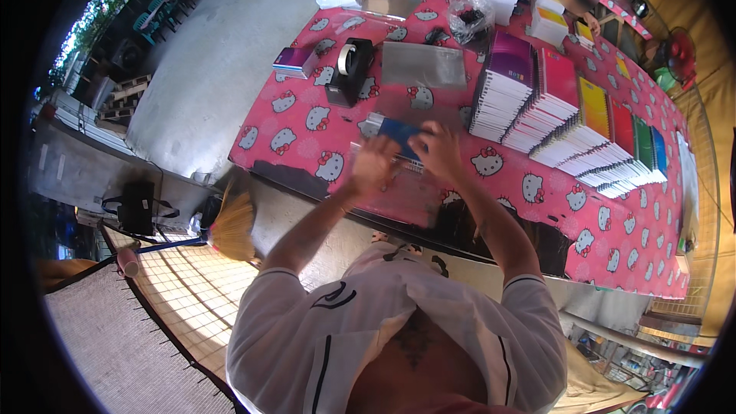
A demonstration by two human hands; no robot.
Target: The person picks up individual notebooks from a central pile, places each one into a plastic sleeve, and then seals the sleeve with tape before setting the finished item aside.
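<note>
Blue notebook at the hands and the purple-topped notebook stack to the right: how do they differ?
Cover: the blue notebook shows blue; the purple-topped stack shows purple.
Height: the blue notebook lies low; the purple-topped stack rises tall.
Handling: left hand and right hand are at the blue notebook; neither touches the purple-topped stack.
Both are over the pink table cover.

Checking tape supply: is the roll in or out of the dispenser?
In: the pale roll sits upright in the black dispenser.
</note>
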